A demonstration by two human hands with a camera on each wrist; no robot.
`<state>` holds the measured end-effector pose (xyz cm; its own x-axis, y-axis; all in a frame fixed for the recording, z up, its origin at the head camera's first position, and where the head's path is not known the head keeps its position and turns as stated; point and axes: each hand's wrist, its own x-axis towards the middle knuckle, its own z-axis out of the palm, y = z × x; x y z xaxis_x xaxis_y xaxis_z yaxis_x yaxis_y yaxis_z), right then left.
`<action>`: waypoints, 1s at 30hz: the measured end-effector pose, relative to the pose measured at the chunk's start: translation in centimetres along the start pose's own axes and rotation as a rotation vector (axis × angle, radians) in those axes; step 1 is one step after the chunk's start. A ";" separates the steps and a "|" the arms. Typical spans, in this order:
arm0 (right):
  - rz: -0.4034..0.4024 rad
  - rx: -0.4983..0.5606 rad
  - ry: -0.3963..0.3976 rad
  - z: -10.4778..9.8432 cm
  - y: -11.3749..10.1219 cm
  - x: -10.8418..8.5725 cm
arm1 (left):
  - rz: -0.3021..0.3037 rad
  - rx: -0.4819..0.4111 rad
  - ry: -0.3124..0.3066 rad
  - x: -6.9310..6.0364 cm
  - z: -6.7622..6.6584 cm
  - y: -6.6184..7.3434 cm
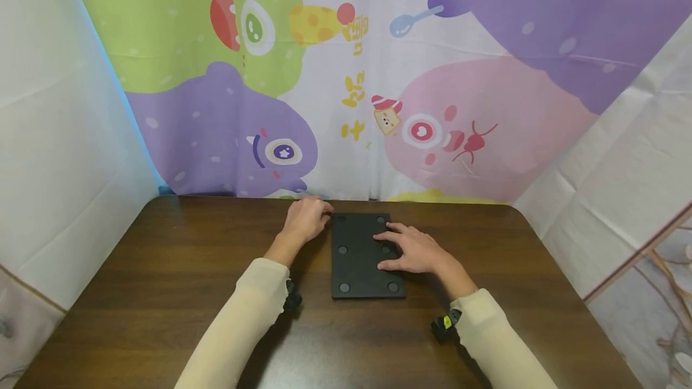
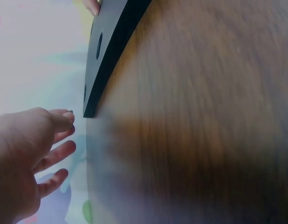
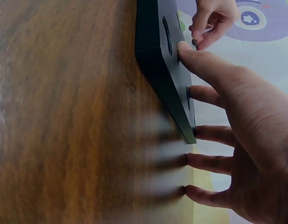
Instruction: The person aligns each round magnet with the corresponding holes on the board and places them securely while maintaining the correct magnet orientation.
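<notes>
A flat black rectangular board (image 1: 363,272) with several round grey spots on its face lies on the table. Beside its far left corner, my left hand (image 1: 305,221) pinches a small dark piece (image 3: 194,42) between thumb and forefinger. Only the edge of that piece shows, so its kind is unclear; it also appears at the fingertips in the left wrist view. My right hand (image 1: 416,250) spreads over the board's right edge. In the right wrist view, its thumb (image 3: 204,58) touches the board near a round spot, while other fingers reach past the edge towards the tabletop.
The brown wooden table (image 1: 189,293) extends around the board on all sides. Behind it hangs a cloth (image 1: 346,167) printed with cartoon monsters, and pale fabric walls (image 1: 65,137) stand at both sides. Dark wrist cameras (image 1: 444,328) sit below the cuffs.
</notes>
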<state>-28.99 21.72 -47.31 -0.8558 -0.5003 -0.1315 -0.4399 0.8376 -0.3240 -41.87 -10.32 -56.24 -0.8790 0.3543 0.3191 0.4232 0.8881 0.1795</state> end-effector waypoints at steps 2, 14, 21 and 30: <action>0.002 -0.002 0.001 0.0 0.0 0.0 | -0.003 -0.008 -0.002 0.1 0.1 0.3; -0.003 -0.003 0.004 0.0 0.0 0.0 | -0.051 -0.051 -0.046 0.2 -1.4 3.1; 0.004 -0.004 0.000 0.0 -0.1 0.1 | -0.060 -0.057 -0.060 1.2 0.8 2.4; 0.010 0.002 0.001 0.0 0.0 0.0 | -0.084 -0.065 -0.099 1.3 1.0 2.9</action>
<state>-28.99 21.68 -47.34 -0.8603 -0.4918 -0.1343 -0.4307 0.8421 -0.3246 -42.01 -6.97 -56.26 -0.9281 0.3091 0.2076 0.3573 0.8963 0.2626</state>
